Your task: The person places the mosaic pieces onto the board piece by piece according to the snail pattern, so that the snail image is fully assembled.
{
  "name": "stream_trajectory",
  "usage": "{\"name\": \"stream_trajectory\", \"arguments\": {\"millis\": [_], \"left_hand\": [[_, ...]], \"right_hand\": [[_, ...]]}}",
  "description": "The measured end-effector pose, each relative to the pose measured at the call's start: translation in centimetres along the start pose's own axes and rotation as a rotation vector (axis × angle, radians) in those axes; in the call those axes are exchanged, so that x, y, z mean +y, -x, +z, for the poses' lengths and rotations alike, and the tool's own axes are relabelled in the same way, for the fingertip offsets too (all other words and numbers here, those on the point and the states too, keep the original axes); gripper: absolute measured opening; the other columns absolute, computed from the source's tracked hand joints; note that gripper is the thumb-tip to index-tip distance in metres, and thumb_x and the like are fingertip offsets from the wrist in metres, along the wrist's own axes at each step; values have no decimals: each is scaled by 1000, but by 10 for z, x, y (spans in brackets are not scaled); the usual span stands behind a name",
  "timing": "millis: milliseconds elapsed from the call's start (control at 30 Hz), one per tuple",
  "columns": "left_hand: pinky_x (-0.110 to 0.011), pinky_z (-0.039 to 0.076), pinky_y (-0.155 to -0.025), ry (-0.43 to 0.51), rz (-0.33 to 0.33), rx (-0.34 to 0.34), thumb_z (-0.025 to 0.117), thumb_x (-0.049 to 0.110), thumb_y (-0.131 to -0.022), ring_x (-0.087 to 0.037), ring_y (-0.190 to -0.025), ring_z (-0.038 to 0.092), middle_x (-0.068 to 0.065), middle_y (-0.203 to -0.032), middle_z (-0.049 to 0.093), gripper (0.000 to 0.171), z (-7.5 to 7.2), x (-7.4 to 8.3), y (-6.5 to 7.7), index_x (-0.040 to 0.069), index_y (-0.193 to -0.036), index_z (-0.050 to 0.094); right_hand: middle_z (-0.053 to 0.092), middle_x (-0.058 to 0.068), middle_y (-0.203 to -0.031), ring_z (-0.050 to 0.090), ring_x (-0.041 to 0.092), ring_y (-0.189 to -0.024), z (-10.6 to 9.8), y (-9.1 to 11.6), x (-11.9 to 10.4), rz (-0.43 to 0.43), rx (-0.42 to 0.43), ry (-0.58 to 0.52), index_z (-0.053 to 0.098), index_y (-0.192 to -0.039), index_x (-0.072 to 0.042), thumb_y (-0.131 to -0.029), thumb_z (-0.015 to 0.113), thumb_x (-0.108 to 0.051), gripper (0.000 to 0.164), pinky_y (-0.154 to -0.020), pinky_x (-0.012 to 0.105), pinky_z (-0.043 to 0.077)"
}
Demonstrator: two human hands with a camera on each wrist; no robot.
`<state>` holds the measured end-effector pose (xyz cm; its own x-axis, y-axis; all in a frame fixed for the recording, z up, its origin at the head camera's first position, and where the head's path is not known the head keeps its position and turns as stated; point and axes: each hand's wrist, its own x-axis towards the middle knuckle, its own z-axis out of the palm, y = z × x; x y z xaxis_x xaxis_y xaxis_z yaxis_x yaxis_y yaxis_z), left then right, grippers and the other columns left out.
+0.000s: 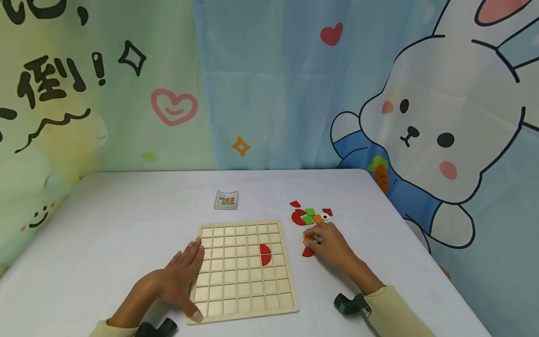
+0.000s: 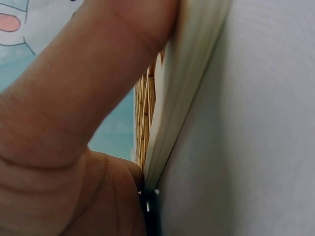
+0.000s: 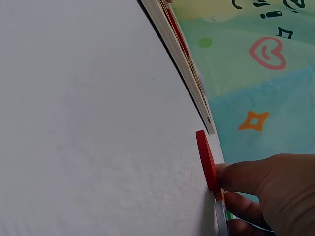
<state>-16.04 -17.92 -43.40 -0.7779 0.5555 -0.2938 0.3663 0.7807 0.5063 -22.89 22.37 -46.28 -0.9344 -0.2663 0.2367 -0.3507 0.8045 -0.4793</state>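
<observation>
A light wooden grid board point(image 1: 242, 317) lies on the white table. My left hand point(image 1: 178, 276) rests along its left edge, fingers stretched out and thumb at the near corner; the left wrist view shows the thumb point(image 2: 93, 64) against the board's side. Two red quarter-round pieces point(image 1: 265, 260) sit in the grid, right of the middle. My right hand point(image 1: 330, 243) is beside the board, thumb and fingers pinching a small orange piece point(image 1: 308, 238) at the table. A red piece point(image 3: 206, 160) lies right by the thumb in the right wrist view.
Several loose red pieces point(image 1: 298, 218), green pieces point(image 1: 309, 212) and a white eye-like piece point(image 1: 324, 216) lie beyond my right hand. A small picture card point(image 1: 226, 200) lies behind the board. A printed curtain point(image 1: 269, 93) hangs past the table's far edge.
</observation>
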Motion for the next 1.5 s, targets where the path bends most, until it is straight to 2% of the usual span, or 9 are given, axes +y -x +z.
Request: {"name": "stream_trajectory", "arguments": {"millis": [167,333,467,600,733,867,967,1233,1500], "left_hand": [[-60,1,-111,0,4,10,83,71,-50,-43,-143,-10,-29,-157,-12,152,6,-8,-4,-11,-151,3],[-59,-1,-111,0,-1,37,80,77,-46,-40,-144,-10,-25,-158,-12,155,13,-15,-7,-9,-152,5],[-59,-1,-111,8,6,25,80,76,-48,-40,-144,-11,-25,-158,-13,154,11,-13,-7,-8,-152,3],[-62,0,-110,34,24,10,81,73,-51,-43,-143,-11,-28,-157,-13,152,8,-11,-6,-10,-151,2],[-59,-1,-111,5,3,9,80,76,-48,-39,-144,-12,-24,-158,-13,154,11,-14,-8,-7,-152,2],[-56,-1,-112,-29,-14,35,79,79,-44,-36,-145,-11,-22,-159,-12,157,16,-18,-10,-5,-153,5],[-56,-1,-112,-21,-17,45,78,80,-43,-36,-145,-10,-22,-159,-12,157,16,-19,-10,-6,-153,6],[-55,-3,-112,31,2,25,85,69,-49,-41,-144,-10,-26,-158,-12,152,8,-10,-3,-9,-151,3],[-58,4,-112,-15,-5,20,83,70,-51,-41,-145,-7,-27,-158,-10,150,4,-3,-1,-9,-152,4]], "right_hand": [[64,0,-98,51,20,-94,-6,0,-2,59,-30,23,75,-106,-8,-78,83,-15,30,-77,36,49],[62,3,-102,50,22,-98,-10,0,-3,106,-68,38,74,-111,-6,-81,81,-14,32,-81,38,48],[61,4,-105,49,24,-102,-11,0,-5,134,-94,46,73,-114,-5,-82,79,-13,33,-83,38,48],[61,6,-107,48,25,-103,-10,-1,-6,151,-105,53,74,-112,-6,-83,78,-11,30,-84,39,48],[61,6,-108,47,26,-106,-8,-1,-6,158,-112,44,75,-109,-7,-83,77,-10,26,-88,42,48],[62,5,-108,47,26,-109,-7,-1,-6,144,-113,28,75,-110,-9,-83,78,-11,27,-92,43,47],[62,3,-104,50,25,-106,-6,-1,-5,102,-115,16,75,-110,-8,-83,79,-13,28,-91,43,47],[60,1,-103,55,19,-100,-6,-4,-7,-47,-149,-40,74,-111,-5,-85,76,-13,27,-85,38,49],[60,-1,-103,55,17,-99,-5,-6,-11,-113,-125,-75,74,-111,-6,-84,78,-13,28,-82,35,50]]}}
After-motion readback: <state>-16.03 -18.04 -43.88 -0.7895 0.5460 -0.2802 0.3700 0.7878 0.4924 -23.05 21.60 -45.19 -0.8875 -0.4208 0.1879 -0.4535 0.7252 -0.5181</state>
